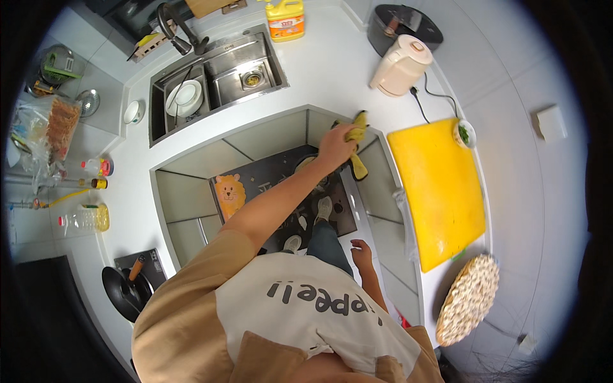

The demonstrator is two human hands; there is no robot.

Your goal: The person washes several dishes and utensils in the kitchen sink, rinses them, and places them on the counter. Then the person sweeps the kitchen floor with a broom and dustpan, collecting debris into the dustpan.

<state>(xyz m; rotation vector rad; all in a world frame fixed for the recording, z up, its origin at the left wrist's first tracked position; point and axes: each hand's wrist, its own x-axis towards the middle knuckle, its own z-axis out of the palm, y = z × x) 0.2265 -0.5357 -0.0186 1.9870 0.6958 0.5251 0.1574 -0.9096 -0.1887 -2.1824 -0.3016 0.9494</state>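
My left hand (335,147) is stretched forward, closed on a yellow-and-dark cloth (358,133) at the counter's inner edge beside the corner, with part of the cloth hanging down over the cabinet front. My right hand (359,254) hangs low by my side, fingers loosely curled and apart, holding nothing. To the right of the cloth lies a yellow cutting board (437,198) with a small white bowl of chopped greens (464,135) on its far corner. A dark patterned mat (262,185) is on the floor under my feet.
A steel sink (236,67) with plates, a yellow jug (285,22), a cream kettle (400,64) and a dark appliance (408,22) line the back counter. A black pan (124,287), bottles (92,217) and bags (51,127) sit left; a round woven tray (467,300) sits right.
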